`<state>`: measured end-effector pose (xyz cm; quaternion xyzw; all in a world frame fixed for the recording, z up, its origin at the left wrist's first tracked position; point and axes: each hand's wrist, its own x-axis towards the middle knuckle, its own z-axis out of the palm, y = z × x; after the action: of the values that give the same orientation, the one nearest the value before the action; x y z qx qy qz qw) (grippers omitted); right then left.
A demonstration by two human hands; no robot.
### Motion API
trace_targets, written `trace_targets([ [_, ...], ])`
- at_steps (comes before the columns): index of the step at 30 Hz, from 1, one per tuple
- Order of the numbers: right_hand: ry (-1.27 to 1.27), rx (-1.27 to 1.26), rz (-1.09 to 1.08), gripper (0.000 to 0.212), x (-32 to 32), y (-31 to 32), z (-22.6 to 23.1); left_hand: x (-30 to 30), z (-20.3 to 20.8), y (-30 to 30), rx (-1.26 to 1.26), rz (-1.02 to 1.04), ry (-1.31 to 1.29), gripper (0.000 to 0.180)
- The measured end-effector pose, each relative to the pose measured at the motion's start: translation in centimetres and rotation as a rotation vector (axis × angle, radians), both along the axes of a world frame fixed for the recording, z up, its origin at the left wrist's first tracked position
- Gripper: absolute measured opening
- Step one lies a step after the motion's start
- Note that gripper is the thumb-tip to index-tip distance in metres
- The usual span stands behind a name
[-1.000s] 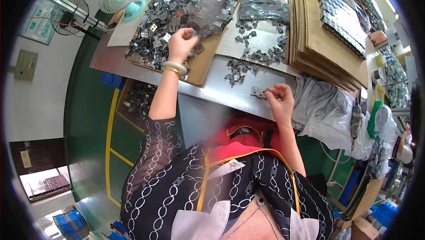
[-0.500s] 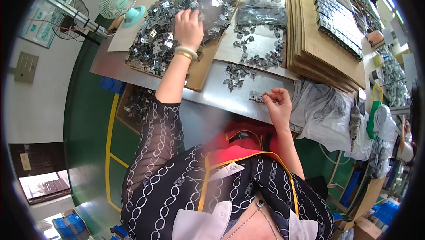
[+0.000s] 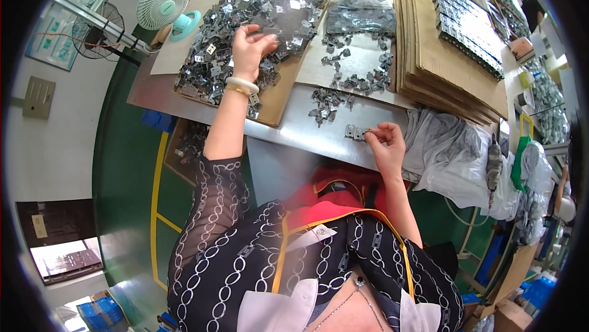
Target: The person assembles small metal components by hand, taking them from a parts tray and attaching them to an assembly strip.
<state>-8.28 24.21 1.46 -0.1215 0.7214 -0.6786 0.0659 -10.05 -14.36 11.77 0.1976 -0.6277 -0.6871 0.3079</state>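
My left hand (image 3: 248, 53), with a pale bangle and a gold one at the wrist, is above a heap of small metal pieces (image 3: 211, 68). Its fingers are curled in and the thumb points to the right; whatever is between them is too small to make out. The heap fills a shallow cardboard tray (image 3: 287, 90). At the table's front edge, thumb and forefinger of my right hand (image 3: 388, 145) pinch the right end of a short metal part (image 3: 354, 132) on the steel surface. Loose metal clips (image 3: 328, 104) lie just beyond it.
A small green fan (image 3: 165, 7) stands at the back left. Right of the tray are a plastic bag of parts (image 3: 361, 19) and stacked cardboard sheets (image 3: 423, 56) bearing rows of metal parts (image 3: 466, 25). Grey cloth (image 3: 438, 148) and a hanging power screwdriver (image 3: 494, 163) are at the right.
My left hand has drawn back toward me and slightly left over the heap, and its fingers have curled in. My right hand stays at the metal part.
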Motion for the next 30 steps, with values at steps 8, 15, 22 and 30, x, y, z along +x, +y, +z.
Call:
trace_targets([
  [8, -0.039, -0.038, 0.039, 0.033, -0.3, -1.7, 1.7, 4.5, -2.5, 9.8, 0.229, -0.524, -0.002, 0.027],
  [15, -0.002, -0.012, -0.079, 0.033, -0.9, -1.7, 4.9, 6.2, -4.9, 17.3, -0.112, -0.508, -0.084, 0.031],
  [22, 0.187, 0.046, -0.126, 0.031, 0.1, -2.7, 5.6, 7.0, -4.6, 19.0, -0.506, -0.407, -0.020, 0.032],
  [30, 0.381, 0.209, -0.149, 0.031, 0.1, -3.4, 5.8, 7.0, -5.1, 20.1, -0.479, -0.340, -0.020, 0.028],
])
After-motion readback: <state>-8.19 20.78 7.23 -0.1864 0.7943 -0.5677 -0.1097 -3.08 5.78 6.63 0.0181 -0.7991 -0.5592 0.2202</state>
